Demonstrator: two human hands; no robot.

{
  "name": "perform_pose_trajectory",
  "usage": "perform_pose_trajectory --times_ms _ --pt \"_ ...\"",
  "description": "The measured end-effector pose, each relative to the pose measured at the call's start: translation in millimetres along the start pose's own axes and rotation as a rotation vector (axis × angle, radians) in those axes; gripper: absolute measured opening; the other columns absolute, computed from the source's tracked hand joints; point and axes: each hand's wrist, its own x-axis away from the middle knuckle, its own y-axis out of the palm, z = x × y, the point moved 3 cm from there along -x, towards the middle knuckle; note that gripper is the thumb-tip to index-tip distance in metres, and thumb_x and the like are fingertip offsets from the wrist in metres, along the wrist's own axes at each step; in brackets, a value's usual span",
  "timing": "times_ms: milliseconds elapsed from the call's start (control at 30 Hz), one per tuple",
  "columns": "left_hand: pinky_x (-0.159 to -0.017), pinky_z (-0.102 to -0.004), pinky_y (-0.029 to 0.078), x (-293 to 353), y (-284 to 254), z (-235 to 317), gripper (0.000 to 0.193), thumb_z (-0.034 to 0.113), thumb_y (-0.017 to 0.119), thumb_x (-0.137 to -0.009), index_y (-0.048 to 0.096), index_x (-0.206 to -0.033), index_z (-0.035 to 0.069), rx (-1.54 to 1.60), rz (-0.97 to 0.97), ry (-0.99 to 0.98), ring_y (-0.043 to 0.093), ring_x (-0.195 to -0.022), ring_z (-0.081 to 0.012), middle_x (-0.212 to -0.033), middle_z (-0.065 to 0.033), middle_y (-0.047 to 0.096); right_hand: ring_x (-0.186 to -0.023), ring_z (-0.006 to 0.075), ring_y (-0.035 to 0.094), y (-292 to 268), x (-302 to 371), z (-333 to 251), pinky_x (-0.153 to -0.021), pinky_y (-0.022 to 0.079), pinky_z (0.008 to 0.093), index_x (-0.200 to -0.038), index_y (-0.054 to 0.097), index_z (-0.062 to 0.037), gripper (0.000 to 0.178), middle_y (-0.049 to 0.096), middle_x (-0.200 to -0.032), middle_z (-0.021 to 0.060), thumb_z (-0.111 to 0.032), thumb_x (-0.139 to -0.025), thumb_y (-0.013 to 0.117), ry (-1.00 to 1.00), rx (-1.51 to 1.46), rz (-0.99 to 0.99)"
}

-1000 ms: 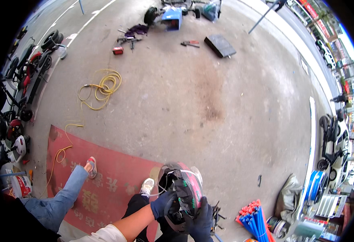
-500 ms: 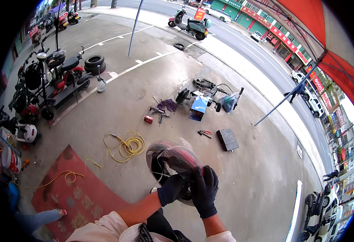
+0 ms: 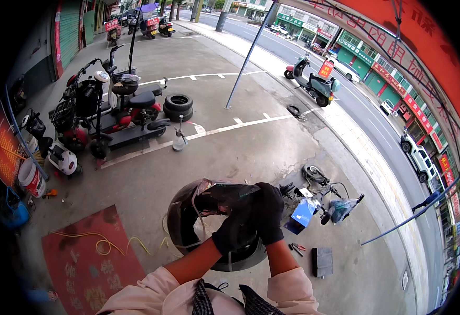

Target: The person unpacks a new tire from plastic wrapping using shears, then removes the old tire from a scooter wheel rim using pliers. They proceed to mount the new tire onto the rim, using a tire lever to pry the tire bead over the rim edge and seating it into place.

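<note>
Here's the tyre (image 3: pixel 177 223), low in the centre of the frame, and both gloved hands are clamped on it! Left hand (image 3: pixel 235 231) reaches over the lower rim into the ring; right hand (image 3: pixel 270 210) is up on the right side, the two close together, touching or nearly so. Dark gloves against dark wrapping, so how the fingers sit is hard to tell. A pale strip (image 3: pixel 195 202) crosses the rim on the left. Down in the lower left, the red mat (image 3: pixel 96 262) lies with a yellow hose (image 3: pixel 104 244) looping across it. Right of the hands: a blue box (image 3: pixel 304 211), pliers (image 3: pixel 297 248) below, and a black box (image 3: pixel 323 262) just beside those. Upper left, stacked tyres (image 3: pixel 178 106) stand near parked scooters (image 3: pixel 119 113), a spray bottle (image 3: pixel 179 140) just below.
</note>
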Motion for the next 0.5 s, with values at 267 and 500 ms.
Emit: perform_pose_trajectory --times_ms 267,500 --pt "-0.099 -0.0310 0.043 -141 -35 -103 0.046 0.011 0.055 -0.091 0.044 -0.135 0.005 0.390 -0.002 -0.194 0.053 -0.118 -0.0206 -0.129 -0.0114 0.054 -0.079 0.0262 0.065 91 -84 108 -0.074 0.050 0.0336 -0.094 0.064 -0.0027 0.017 0.065 -0.082 0.0127 -0.008 -0.078 0.062 0.174 0.026 -0.113" --pt "-0.105 -0.0344 0.042 -270 -58 -180 0.038 0.025 0.038 -0.102 0.048 -0.133 0.003 1.279 -0.125 -0.382 0.054 -0.118 -0.0199 -0.128 -0.0095 0.057 -0.077 0.0264 0.063 168 -130 235 -0.072 0.050 0.0349 -0.091 0.062 -0.0021 0.015 0.065 -0.083 0.0151 -0.012 -0.081 0.065 0.323 0.010 0.017"
